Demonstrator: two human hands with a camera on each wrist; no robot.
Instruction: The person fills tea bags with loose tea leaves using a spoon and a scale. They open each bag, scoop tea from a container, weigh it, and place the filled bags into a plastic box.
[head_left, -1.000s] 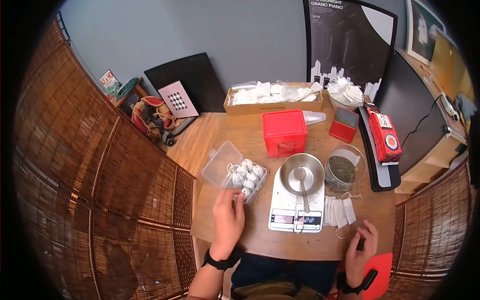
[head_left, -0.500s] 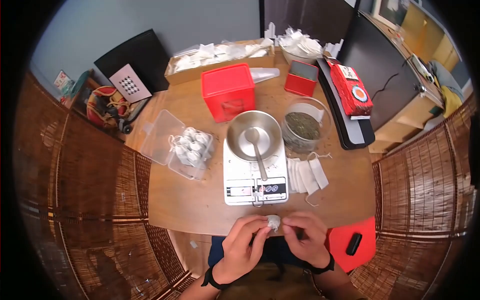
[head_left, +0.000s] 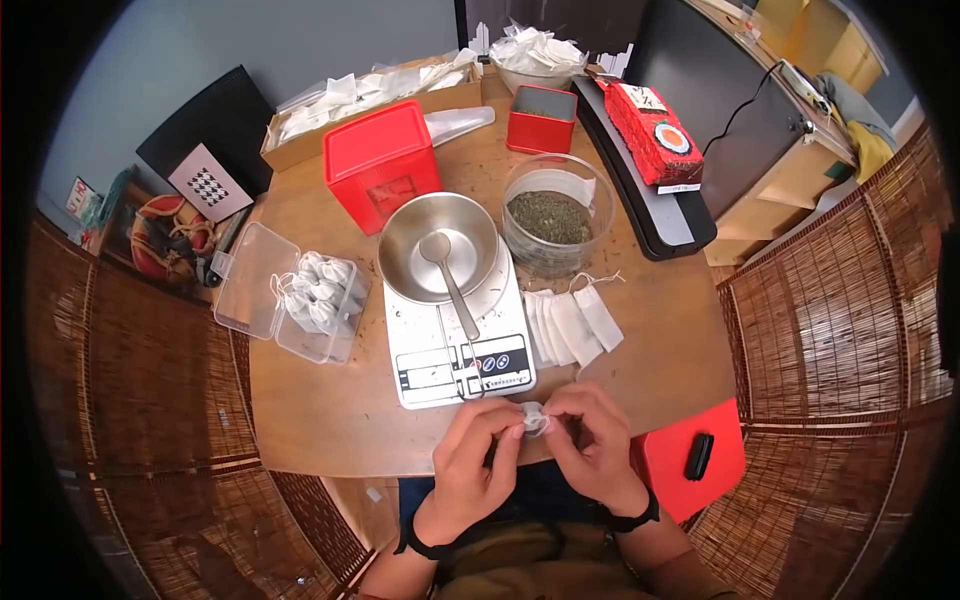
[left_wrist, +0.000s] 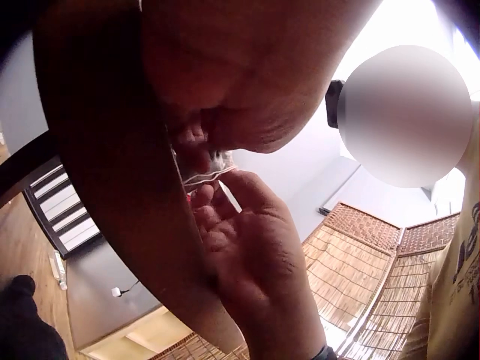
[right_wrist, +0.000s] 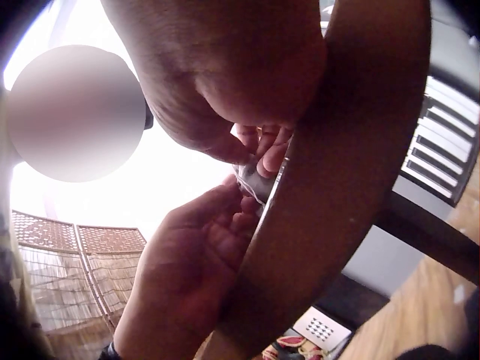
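At the table's front edge, both hands meet over a small filled white tea bag (head_left: 533,420) with a drawstring. The left hand (head_left: 476,458) pinches it from one side between thumb and fingers. From the other side the right hand (head_left: 594,440) pinches at its string and top. In the left wrist view, pale string (left_wrist: 206,178) runs between the fingertips. Just beyond the hands lies a white kitchen scale (head_left: 415,345), bearing a steel bowl (head_left: 395,265) with a spoon (head_left: 460,302) in it. Flat white tea bags (head_left: 572,328) lie beside the scale.
An open clear plastic box (head_left: 330,347) on the left holds several filled tea bags. Behind stand a red canister (head_left: 380,160), a clear tub (head_left: 545,262) of dried leaves, a red tin (head_left: 540,132) and a long carton (head_left: 290,150). A red packet (head_left: 655,140) lies at right.
The left hand has come from the plastic box to the front edge with a tea bag. The right hand has moved left to meet it, and both now work closely at the bag's string.
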